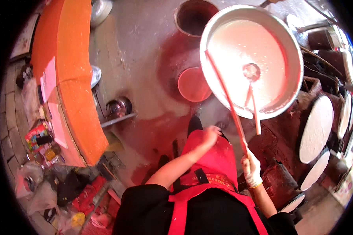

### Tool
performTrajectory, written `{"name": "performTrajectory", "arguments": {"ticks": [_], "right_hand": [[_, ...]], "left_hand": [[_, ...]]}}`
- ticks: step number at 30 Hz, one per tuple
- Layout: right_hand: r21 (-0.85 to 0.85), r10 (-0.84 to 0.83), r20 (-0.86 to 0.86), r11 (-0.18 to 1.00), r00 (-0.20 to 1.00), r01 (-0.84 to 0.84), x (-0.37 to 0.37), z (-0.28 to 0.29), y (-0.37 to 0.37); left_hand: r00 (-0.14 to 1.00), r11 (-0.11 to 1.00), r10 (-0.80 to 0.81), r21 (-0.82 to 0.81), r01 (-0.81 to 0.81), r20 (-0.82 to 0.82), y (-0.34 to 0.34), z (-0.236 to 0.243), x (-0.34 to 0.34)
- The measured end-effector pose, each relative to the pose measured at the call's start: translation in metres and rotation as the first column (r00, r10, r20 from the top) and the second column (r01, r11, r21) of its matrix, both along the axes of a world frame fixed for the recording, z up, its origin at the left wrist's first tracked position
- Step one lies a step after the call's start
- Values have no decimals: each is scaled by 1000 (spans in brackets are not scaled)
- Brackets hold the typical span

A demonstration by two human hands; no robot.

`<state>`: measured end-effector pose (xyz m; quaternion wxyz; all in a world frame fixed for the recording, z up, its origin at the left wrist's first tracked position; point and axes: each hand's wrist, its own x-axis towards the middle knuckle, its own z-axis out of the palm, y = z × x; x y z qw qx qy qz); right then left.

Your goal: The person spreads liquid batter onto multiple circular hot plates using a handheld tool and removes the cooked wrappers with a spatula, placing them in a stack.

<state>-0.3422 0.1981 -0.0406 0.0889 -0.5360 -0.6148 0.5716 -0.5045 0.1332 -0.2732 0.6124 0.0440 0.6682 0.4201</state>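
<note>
My right hand [252, 169], in a white knit glove, is closed around the lower end of a long reddish stick [232, 105]. The stick slants up and left, its far end over the left rim of a big round metal basin [299, 74]. Pale pinkish liquid [239, 39] fills much of the basin. A ladle [252, 73] rests in it, its light handle leaning over the near rim. My bare left hand [211, 135] hovers at the front of my red apron [219, 160], away from the stick; its fingers are too blurred to read.
Left of the basin stand a red-rimmed bucket [193, 84] and a dark pot [195, 18]. A kettle [119, 107] sits beside an orange-covered table [76, 78]. Pale oval discs [317, 129] lean at right. Bags and clutter [82, 199] lie at lower left.
</note>
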Motion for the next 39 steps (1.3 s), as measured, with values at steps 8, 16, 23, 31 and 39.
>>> {"name": "performTrajectory", "arguments": {"ticks": [8,16,23,31,39], "right_hand": [[-142,356,328,934,875,-326,22,-119,4],[-206,316,647,949,694,-240,19,-174,11],[-167,357,631,929,689,-329,-72,-236,37],[-728,97,163,683,982,53,-214,-384,102],[-546,239,237,834,942,-74,-240,-422,96]], "left_hand": [[610,930,-363,-239,278,-704,64,-196,-138],[528,942,-291,-144,302,-798,135,-357,-150],[653,838,-503,-133,530,-567,101,-326,-206],[641,738,-666,-213,640,-380,52,-231,-236],[914,832,-336,383,402,-229,66,-211,-211]]}}
